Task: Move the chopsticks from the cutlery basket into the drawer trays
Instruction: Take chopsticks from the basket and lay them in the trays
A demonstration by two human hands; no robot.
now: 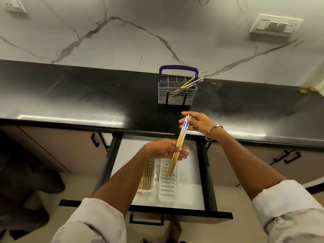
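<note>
both hands pinch a bundle of chopsticks over the open drawer: right hand at top, left hand midway; left tray filled, several remain in the basket

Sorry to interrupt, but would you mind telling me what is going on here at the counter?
A person is sorting chopsticks into an open drawer. Both hands hold one bundle of chopsticks over the drawer: the right hand pinches the patterned tops, the left hand supports the lower part. The left tray already holds chopsticks; the right tray looks empty. More remain in the cutlery basket on the counter.
</note>
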